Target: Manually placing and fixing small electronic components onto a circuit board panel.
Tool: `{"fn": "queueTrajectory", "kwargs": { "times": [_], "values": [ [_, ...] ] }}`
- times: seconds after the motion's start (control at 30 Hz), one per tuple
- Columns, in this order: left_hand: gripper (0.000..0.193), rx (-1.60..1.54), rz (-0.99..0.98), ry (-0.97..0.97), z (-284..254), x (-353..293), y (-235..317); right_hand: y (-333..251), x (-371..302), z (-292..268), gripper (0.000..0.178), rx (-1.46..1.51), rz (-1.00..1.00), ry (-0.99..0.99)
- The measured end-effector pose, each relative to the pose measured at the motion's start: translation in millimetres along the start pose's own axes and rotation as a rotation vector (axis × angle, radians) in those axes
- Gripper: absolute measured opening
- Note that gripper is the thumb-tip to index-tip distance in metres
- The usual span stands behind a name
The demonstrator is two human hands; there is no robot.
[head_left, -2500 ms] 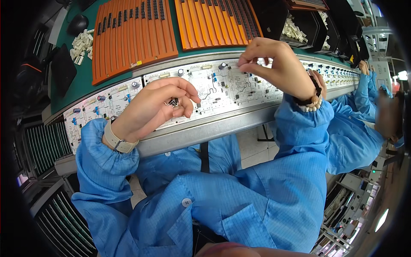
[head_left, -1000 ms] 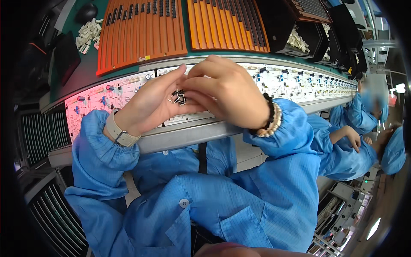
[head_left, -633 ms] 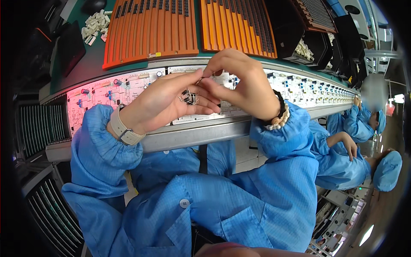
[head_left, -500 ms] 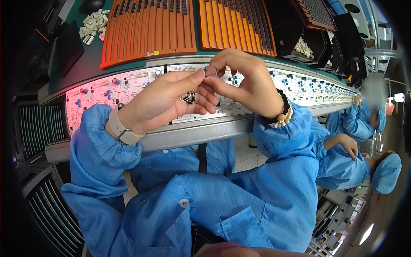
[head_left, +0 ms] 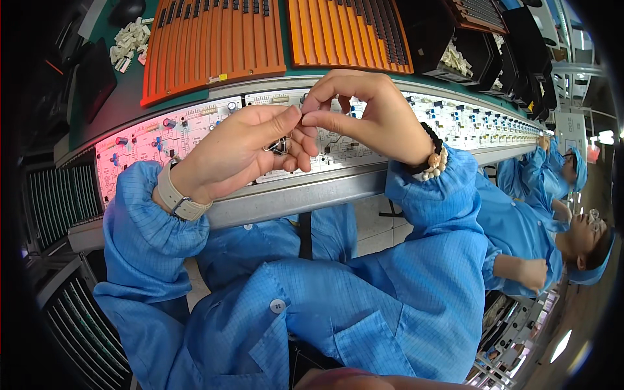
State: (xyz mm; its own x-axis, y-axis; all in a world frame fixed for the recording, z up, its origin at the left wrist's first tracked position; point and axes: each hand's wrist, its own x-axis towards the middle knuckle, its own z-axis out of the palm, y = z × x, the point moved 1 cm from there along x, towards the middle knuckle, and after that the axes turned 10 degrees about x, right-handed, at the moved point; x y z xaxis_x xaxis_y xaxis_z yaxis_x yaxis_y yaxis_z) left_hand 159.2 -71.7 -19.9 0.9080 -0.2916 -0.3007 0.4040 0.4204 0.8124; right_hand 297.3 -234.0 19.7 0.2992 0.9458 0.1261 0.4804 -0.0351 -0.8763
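Note:
My left hand [head_left: 237,148] is half-curled, palm up, above a row of white circuit boards [head_left: 144,138]. Its fingers cup a few small black electronic components with wire leads [head_left: 278,147]. The left thumb points toward my right fingertips and meets them. My right hand [head_left: 377,120] is closed in a pinch, thumb against index finger, right beside the left thumb. Whatever lies in that pinch is too small and covered to make out. The boards below carry blue capacitors and other small parts, partly hidden by both hands.
Orange slotted racks [head_left: 211,49] with black parts stand behind the boards. White connectors [head_left: 130,42] lie heaped at far left; black bins [head_left: 465,58] hold more at far right. A metal rail [head_left: 292,196] edges the line. Co-workers in blue [head_left: 530,227] are at the right.
Both hands stay joined at the fingertips, and the fingers have shifted slightly. The view has moved a little. The nearest co-worker at the right has raised their head and changed arm position.

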Motion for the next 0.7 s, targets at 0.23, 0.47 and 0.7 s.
{"fn": "queueTrajectory", "kwargs": {
  "times": [0.23, 0.47, 0.7],
  "values": [
    [0.042, 0.008, -0.021, -0.035, 5.0, 0.0, 0.2, -0.9, -2.4, -6.9, 0.016, 0.143, 0.055, -0.078],
    [0.042, -0.009, -0.040, -0.139, 4.5, -1.6, 3.7, -4.6, -6.3, -9.4, 0.019, 0.173, 0.072, -0.150],
    [0.041, 0.060, -0.098, -0.091, 9.7, -1.6, 2.6, -6.1, -8.0, -12.6, 0.017, 0.182, 0.104, -0.198]
  ]
}}
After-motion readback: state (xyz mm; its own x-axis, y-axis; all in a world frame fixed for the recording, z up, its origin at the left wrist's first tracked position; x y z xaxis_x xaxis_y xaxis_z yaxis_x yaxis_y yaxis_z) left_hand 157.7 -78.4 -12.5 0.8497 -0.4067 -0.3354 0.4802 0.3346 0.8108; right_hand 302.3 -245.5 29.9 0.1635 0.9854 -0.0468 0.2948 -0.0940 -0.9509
